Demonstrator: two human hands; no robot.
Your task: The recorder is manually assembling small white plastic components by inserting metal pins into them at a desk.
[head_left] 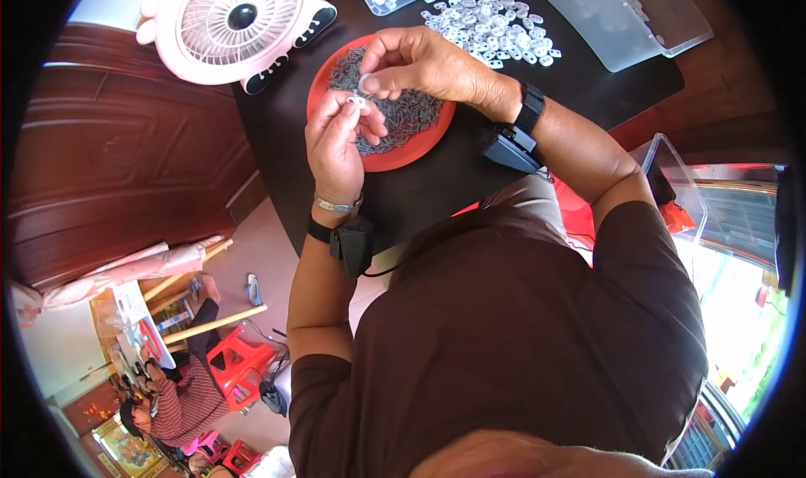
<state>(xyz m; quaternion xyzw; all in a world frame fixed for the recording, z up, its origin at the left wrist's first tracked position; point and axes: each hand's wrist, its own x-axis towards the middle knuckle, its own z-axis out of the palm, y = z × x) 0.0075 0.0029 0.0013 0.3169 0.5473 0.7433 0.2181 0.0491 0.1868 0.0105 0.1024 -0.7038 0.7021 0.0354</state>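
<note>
My left hand [334, 146] pinches a small white plastic piece [358, 102] with holes between thumb and fingertips. Just above it, my right hand [428, 65] is closed in a pinch at the same spot; what its fingertips hold is too small to make out. Both hands are over a round red tray [401, 156], nearly touching each other. Heaped in the tray are many small, thin grey pieces [403, 118], which look like screws. Part of the heap is hidden under my hands.
Loose white oval pieces [495, 20] with holes are spread on the dark table [588, 96] beyond my right hand. A translucent bin [604, 33] lies at the far right, a pink-white fan [239, 20] at the far left. Lower left, a person [189, 402] sits near a red stool [239, 365].
</note>
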